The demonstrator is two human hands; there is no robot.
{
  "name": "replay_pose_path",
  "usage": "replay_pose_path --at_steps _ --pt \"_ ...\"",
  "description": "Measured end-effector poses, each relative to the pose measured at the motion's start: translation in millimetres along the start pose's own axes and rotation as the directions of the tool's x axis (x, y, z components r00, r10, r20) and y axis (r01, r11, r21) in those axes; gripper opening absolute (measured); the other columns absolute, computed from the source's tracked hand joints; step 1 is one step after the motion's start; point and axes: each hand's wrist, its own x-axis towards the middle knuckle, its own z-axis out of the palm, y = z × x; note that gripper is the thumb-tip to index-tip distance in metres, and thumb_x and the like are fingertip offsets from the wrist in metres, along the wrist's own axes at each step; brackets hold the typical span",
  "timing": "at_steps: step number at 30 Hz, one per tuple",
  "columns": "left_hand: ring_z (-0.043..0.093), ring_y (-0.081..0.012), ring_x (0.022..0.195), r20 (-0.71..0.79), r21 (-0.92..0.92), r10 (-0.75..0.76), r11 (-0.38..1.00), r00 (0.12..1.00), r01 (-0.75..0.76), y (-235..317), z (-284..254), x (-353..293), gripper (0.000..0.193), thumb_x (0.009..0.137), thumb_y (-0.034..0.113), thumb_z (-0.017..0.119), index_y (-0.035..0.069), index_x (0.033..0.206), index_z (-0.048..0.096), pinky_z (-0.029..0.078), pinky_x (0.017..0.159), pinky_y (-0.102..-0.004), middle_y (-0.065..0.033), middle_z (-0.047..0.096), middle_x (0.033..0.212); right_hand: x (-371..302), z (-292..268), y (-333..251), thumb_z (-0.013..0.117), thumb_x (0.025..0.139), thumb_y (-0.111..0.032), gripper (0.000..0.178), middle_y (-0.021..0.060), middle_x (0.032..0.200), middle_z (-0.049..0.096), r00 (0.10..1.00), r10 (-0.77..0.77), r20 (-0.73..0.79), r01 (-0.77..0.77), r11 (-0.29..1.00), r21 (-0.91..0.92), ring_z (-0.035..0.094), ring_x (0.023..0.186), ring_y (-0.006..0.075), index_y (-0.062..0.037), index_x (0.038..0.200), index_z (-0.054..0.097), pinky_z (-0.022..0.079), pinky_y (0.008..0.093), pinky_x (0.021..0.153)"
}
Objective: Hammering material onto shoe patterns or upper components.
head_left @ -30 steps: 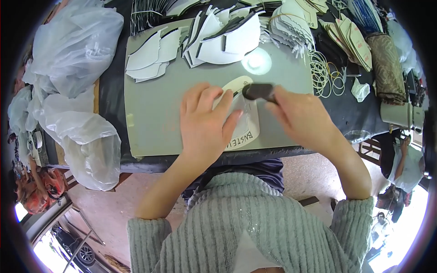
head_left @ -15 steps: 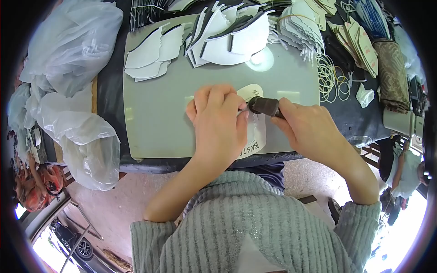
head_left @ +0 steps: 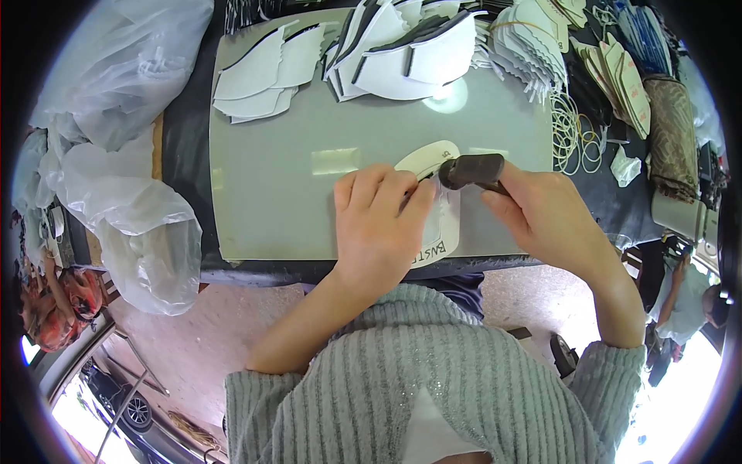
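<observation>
My right hand [head_left: 545, 205] grips a small dark hammer [head_left: 473, 170], its head over the upper part of a cream card template [head_left: 429, 158] with handwriting on it. A white cut piece [head_left: 444, 216] with a wavy edge lies on the template. Bent over the template's left side, my left hand [head_left: 382, 216] has its fingers curled, holding the white piece down against the template. Its fingertips are partly hidden. Both hands work over a grey-green board [head_left: 270, 185].
White panels with dark edges [head_left: 421, 62] lie along the board's far side, beside a banded stack of white pieces [head_left: 529, 46]. Pale elastic cords [head_left: 568, 135] and more cream templates [head_left: 618, 85] are to the right. Plastic bags [head_left: 143, 232] cover the left.
The hammer has lifted slightly and turned, its head now a little to the right. My left hand has shifted slightly. The whole view has moved a little.
</observation>
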Motion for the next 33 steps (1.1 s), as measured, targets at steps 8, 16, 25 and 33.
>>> replay_pose_path --at_steps 8,16,25,33 --pt "0.058 -0.0235 0.084 0.006 -0.179 -0.105 0.978 0.994 0.104 -2.6 1.7 3.6 0.021 0.075 0.006 0.074 0.01 0.095 0.071 0.038 0.078 -0.0372 -0.0018 0.062 0.086 11.5 -5.4 -4.1 0.06 0.093 -0.023 0.024 0.0133 0.065 0.061 0.998 -0.052 -0.035 0.049 0.995 -0.085 0.061 0.059 0.0342 -0.0028 0.087 0.049 0.046 0.0433 0.052" --pt "0.054 -0.0218 0.092 0.08 -0.161 -0.193 0.966 0.978 0.204 -3.6 -7.9 9.0 0.018 0.074 0.006 0.074 0.012 0.092 0.07 0.032 0.083 -0.037 0.001 0.064 0.086 10.7 -0.1 1.9 0.061 0.093 -0.023 0.023 0.0124 0.065 0.062 0.998 -0.051 -0.022 0.048 0.993 -0.104 0.063 0.06 0.0327 -0.003 0.087 0.049 0.047 0.0421 0.051" --pt "0.057 -0.024 0.09 0.082 -0.178 -0.117 0.975 0.99 0.13 -7.0 -7.1 6.8 0.022 0.074 0.005 0.074 0.01 0.095 0.071 0.035 0.083 -0.0387 0.0003 0.062 0.083 9.1 2.9 6.5 0.06 0.094 -0.023 0.024 0.0146 0.067 0.061 0.999 -0.03 -0.024 0.029 0.999 -0.037 0.062 0.063 0.0354 -0.0022 0.087 0.049 0.048 0.0444 0.054" --pt "0.056 -0.0224 0.098 0.014 0.001 0.031 1.0 0.999 -0.031 -5.1 0.1 -1.4 0.026 0.068 0.008 0.069 0.004 0.093 0.07 0.038 0.09 -0.0423 -0.0029 0.058 0.091 7.4 -7.8 -3.8 0.061 0.093 -0.024 0.025 0.0122 0.066 0.059 0.995 -0.031 -0.095 0.031 1.0 0.0 0.061 0.058 0.0337 -0.0033 0.086 0.049 0.046 0.0426 0.051"
